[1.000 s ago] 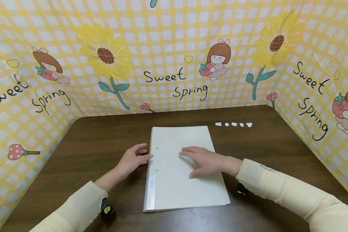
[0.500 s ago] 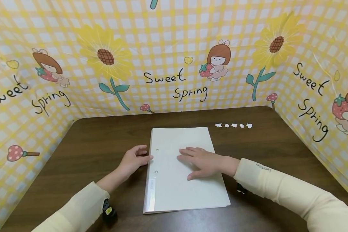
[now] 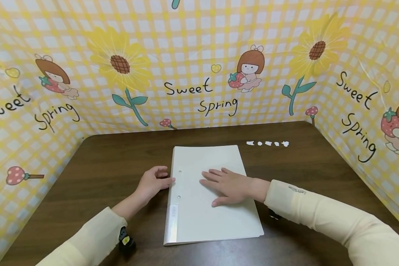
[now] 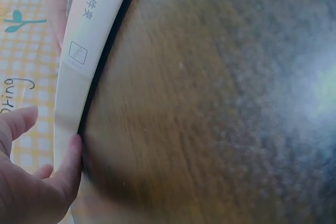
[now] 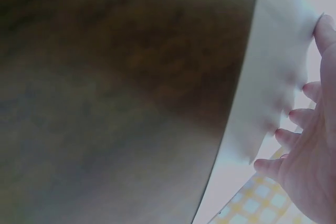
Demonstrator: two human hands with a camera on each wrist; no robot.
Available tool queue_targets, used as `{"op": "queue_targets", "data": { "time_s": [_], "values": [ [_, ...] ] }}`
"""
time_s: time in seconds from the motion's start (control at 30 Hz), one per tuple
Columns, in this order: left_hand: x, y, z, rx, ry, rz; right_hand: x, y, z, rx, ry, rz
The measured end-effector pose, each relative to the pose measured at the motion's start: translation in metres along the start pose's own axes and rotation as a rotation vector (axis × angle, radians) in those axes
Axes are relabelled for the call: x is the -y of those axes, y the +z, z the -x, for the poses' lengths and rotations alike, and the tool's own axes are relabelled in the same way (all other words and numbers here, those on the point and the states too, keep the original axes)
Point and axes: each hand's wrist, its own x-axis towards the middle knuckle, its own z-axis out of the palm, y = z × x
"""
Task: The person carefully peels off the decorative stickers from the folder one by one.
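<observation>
The closed folder [image 3: 206, 221] lies flat on the table [image 3: 119, 159], its spine facing the left hand [image 3: 153, 183]. That hand is relaxed, grasping nothing, and touches the spine. The right hand [image 3: 231, 186] is likewise unclenched, fingers spread on the cover; full palm contact cannot be confirmed. Step in hand, as judged: steadying or aligning the folder. Lifting the cover, if required, calls for fingertips under the edge opposite the spine.
</observation>
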Motion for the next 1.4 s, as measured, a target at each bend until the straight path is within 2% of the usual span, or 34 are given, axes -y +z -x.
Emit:
{"op": "queue_targets", "data": {
  "time_s": [0.33,0.57,0.7,0.97,1.17,1.4],
  "values": [
    [-0.0024,0.0011,-0.0004,-0.014,-0.043,0.051,0.0011,0.0008,-0.0023,0.012,-0.008,0.014],
    [-0.0012,-0.0004,0.0003,-0.025,-0.106,0.174,0.003,0.0008,-0.0028,0.037,-0.008,0.007],
    [0.0002,-0.0003,0.0013,-0.025,-0.119,0.236,0.003,0.0015,-0.0028,0.049,-0.007,-0.005],
    [0.0023,-0.0008,0.0005,-0.015,-0.118,0.281,0.0012,0.0028,-0.0017,0.047,-0.008,-0.034],
    [0.0035,-0.0001,0.0042,0.006,-0.063,0.287,0.0028,-0.001,0.0009,0.031,0.001,-0.071],
    [0.0042,0.0009,0.0039,0.046,-0.045,0.375,0.0015,-0.0002,0.0018,-0.019,-0.018,-0.099]
  ]
}}
